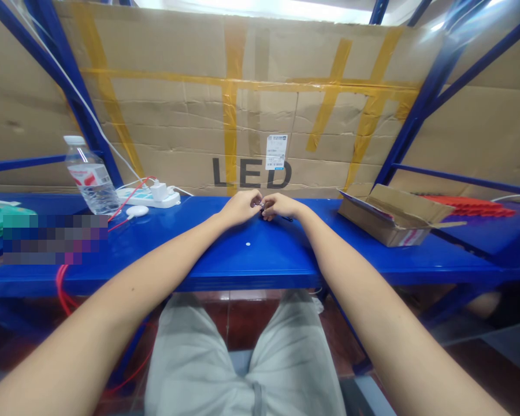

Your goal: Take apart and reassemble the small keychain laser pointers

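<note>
My left hand (241,207) and my right hand (281,206) meet over the far middle of the blue table (225,263). Their fingers are closed and pinch together around a small dark thing (262,209) with a shiny spot. Its kind is too small to make out, and the fingers cover most of it. A thin dark end (288,219) shows below my right hand; whether it belongs to the same thing, I cannot tell. Nearer to me, a small white round spot (248,244) lies on the table top.
An open cardboard box (390,216) stands to the right, before red stacked pieces (468,205). On the left are a water bottle (93,179), a white power strip (153,196), a white round puck (137,212) and red cables (60,283). A large carton (177,127) backs the table.
</note>
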A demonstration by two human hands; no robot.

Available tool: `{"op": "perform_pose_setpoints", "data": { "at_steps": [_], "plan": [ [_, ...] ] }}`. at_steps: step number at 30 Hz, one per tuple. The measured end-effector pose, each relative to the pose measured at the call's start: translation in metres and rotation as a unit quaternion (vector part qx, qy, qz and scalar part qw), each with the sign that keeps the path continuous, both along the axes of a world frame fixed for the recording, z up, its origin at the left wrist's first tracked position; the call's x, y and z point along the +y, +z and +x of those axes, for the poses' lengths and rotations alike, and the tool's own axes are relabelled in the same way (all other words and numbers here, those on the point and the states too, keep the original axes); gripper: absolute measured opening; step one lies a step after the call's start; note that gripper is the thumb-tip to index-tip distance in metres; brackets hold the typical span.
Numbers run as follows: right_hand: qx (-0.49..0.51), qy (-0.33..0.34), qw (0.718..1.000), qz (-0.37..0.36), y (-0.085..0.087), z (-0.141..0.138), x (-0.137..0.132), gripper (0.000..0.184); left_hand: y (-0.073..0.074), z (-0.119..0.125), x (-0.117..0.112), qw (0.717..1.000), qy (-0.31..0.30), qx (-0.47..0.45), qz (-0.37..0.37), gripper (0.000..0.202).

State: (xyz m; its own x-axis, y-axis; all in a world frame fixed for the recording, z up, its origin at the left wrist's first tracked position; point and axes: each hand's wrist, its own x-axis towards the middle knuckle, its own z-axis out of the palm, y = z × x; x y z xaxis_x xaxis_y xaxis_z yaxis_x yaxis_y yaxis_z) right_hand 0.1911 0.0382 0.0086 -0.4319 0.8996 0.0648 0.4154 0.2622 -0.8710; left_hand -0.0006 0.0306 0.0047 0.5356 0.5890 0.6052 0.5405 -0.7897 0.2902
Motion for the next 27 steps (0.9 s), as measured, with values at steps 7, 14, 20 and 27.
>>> {"op": "perform_pose_setpoints", "data": {
  "at_steps": [7, 14, 20, 27],
  "plan": [
    [0.042, 0.010, 0.999, -0.004, -0.004, -0.003, 0.003, 0.022, 0.007, -0.004, 0.007, 0.998, 0.040, -0.013, -0.050, 0.019],
    [0.025, 0.012, 0.999, -0.016, -0.001, -0.006, -0.001, 0.020, 0.028, -0.044, 0.013, 0.958, 0.140, 0.189, -0.166, 0.023],
    [0.007, 0.033, 0.999, -0.021, -0.001, -0.010, -0.003, 0.020, 0.030, -0.048, 0.011, 0.932, 0.057, 0.216, -0.287, 0.036],
    [0.002, 0.038, 0.999, -0.026, 0.001, -0.015, -0.009, 0.017, 0.024, -0.047, 0.017, 0.945, 0.044, 0.214, -0.243, 0.010]
  ]
}}
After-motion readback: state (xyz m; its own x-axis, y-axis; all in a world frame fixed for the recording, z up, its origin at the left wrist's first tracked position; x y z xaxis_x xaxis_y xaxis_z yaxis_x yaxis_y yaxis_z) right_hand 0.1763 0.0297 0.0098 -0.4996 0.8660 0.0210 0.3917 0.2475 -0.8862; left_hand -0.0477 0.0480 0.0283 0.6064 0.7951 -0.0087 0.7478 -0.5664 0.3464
